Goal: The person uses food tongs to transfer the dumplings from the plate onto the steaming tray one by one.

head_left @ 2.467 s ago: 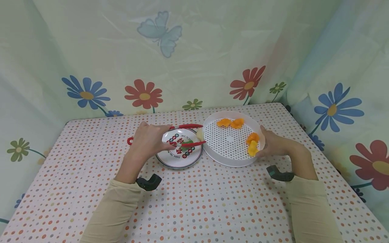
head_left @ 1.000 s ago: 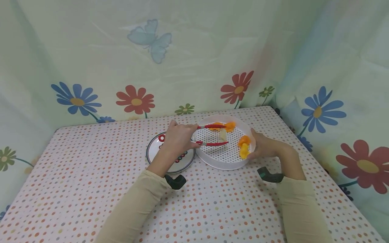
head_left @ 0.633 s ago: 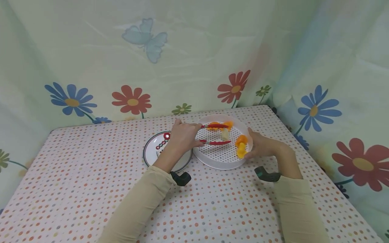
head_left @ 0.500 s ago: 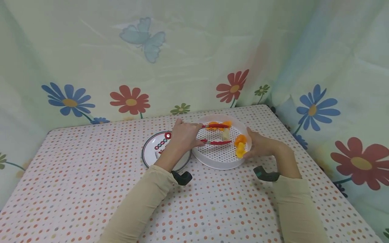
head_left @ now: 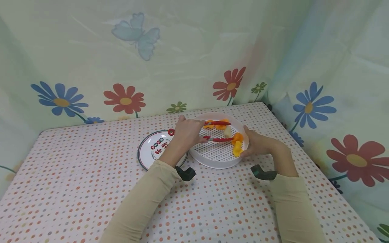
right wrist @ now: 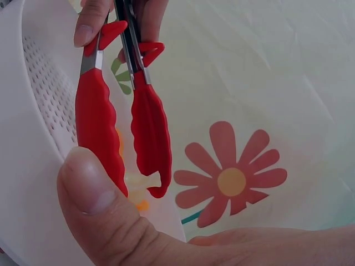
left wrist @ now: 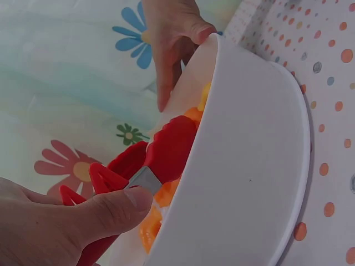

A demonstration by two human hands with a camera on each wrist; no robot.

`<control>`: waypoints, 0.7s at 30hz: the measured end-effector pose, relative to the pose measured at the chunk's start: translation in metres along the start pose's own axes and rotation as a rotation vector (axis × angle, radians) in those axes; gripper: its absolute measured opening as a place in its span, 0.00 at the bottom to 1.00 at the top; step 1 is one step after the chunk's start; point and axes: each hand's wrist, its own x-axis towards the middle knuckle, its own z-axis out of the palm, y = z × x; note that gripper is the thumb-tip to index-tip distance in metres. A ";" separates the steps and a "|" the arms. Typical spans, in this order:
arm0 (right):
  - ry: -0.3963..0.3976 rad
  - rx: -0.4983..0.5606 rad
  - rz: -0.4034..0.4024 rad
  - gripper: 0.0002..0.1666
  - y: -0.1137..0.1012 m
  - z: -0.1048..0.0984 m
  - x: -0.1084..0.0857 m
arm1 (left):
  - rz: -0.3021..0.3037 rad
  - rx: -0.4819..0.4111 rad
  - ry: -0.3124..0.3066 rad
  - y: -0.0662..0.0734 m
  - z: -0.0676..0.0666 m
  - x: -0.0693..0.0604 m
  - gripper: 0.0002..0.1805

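My left hand point(head_left: 188, 133) holds red-tipped tongs point(head_left: 220, 139) by their arms, thumb on the near one. The tong tips stand apart over a round white perforated basket point(head_left: 212, 164). A small pale piece point(head_left: 228, 131) shows between the tips; whether it touches them I cannot tell. Orange lumpy pieces point(head_left: 223, 125) lie at the back of the basket, and an orange piece point(head_left: 237, 137) and a yellow piece point(head_left: 237, 149) sit by its right wall. My right hand point(head_left: 256, 143) holds that wall, its thumb point(right wrist: 89, 183) on the near side.
A white plate point(head_left: 146, 153) with red and green print stands left of the basket, partly hidden under the left forearm. Dotted cloth point(head_left: 91, 189) covers the table. A flowered curtain point(head_left: 182, 50) hangs behind and to the right.
The left hand has carried the tongs and the pale piece rightward from over the plate to over the basket, then lowered slightly. The right hand has kept hold of the basket.
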 end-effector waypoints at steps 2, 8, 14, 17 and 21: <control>0.000 0.004 0.001 0.79 -0.001 0.000 0.000 | -0.001 0.006 -0.001 0.000 0.000 0.002 0.38; -0.007 0.010 -0.010 0.79 -0.002 -0.001 -0.002 | -0.004 0.010 0.001 0.002 0.000 0.006 0.37; -0.006 0.015 -0.023 0.80 0.000 0.000 -0.002 | -0.006 -0.011 0.007 0.003 -0.001 0.010 0.39; -0.006 0.014 -0.023 0.80 0.000 0.000 -0.001 | -0.004 -0.019 0.002 0.003 -0.001 0.012 0.39; -0.005 0.014 -0.024 0.79 0.000 0.000 -0.001 | 0.004 -0.009 -0.020 0.002 -0.002 0.014 0.39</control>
